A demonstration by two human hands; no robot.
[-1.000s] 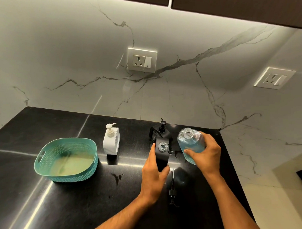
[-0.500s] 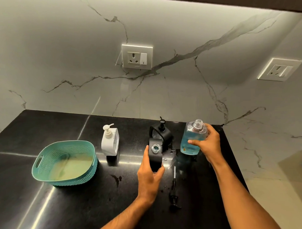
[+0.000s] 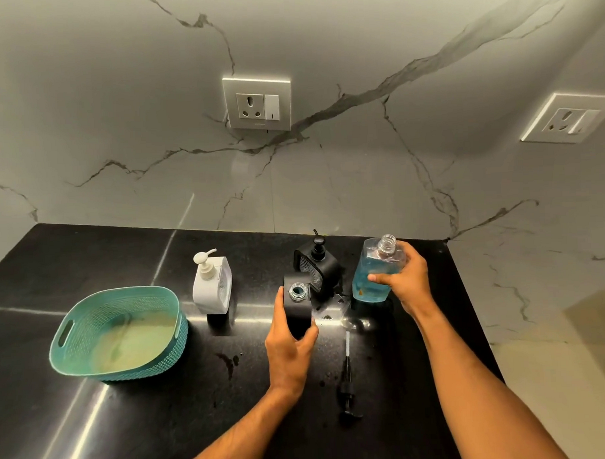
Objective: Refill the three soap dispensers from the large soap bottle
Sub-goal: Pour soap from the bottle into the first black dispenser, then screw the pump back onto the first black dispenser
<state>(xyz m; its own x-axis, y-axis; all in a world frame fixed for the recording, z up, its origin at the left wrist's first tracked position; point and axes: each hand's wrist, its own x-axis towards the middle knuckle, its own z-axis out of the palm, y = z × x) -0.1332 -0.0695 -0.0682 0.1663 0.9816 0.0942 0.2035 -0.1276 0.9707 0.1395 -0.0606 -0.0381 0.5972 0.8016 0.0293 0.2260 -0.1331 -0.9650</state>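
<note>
No readable text, label or brand shows anywhere (the bottles and wall sockets look plain); no numbers either.

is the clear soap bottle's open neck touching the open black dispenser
Apart. The head view shows bare black counter between the upright clear soap bottle and the open black dispenser.

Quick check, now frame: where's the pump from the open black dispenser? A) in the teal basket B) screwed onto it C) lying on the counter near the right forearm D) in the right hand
C: the pump lies flat on the counter, while the left hand holds the open dispenser with its neck bare, and the right hand holds the soap bottle.
</note>
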